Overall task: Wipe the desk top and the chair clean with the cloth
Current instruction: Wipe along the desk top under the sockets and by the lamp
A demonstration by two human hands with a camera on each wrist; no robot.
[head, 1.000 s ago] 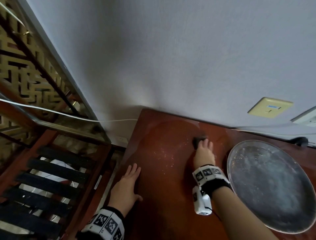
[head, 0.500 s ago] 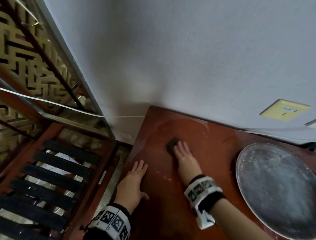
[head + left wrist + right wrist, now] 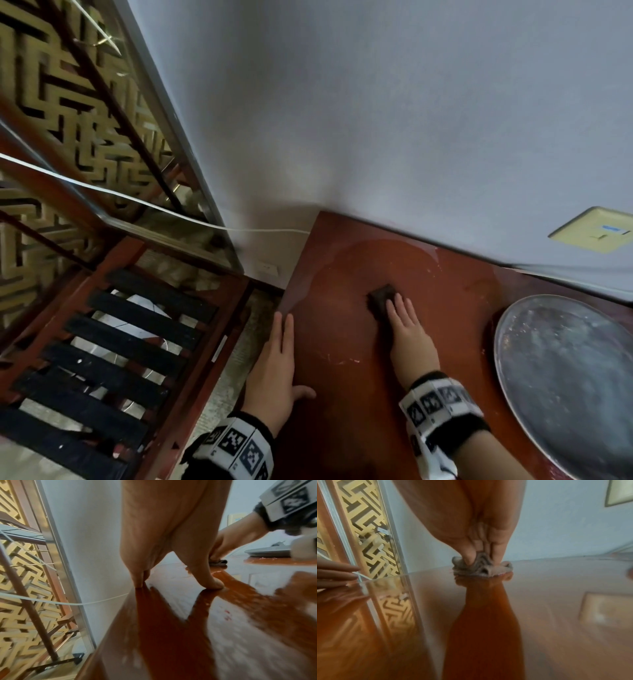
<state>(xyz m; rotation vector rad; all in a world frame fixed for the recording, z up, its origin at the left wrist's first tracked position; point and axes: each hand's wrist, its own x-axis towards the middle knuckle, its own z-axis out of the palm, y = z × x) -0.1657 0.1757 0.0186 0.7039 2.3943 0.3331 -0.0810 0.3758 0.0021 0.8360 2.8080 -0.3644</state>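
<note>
Cloth (image 3: 382, 297), a small dark wad, lies on the desk top (image 3: 342, 394) in its left-far part, short of the wall and well left of the round metal tray (image 3: 565, 377). Right hand (image 3: 409, 334) lies over the near side of the cloth; from the head camera its fingers look fairly straight and pressed down, while the right wrist view shows thumb and fingertips (image 3: 498, 553) gathering the bunched cloth (image 3: 481, 566) against the wood. It therefore grips the cloth and presses it to the surface.

Left hand (image 3: 274, 370) rests flat at the desk's left edge, fingers straight and together, thumb spread, holding nothing; it is near the cloth's left but apart from it. The left wrist view confirms fingertips and thumb bearing on the glossy wood.

Progress, as judged: desk wiping is under way. A faint curved smear shows toward the far-left corner, suggesting that area has been passed over. White specks (image 3: 342, 360) remain between the hands, so the near part appears unfinished. The surface under the tray is hidden. The slatted chair (image 3: 113, 342), left of the desk, shows no sign of attention; that part appears wholly outstanding.
</note>
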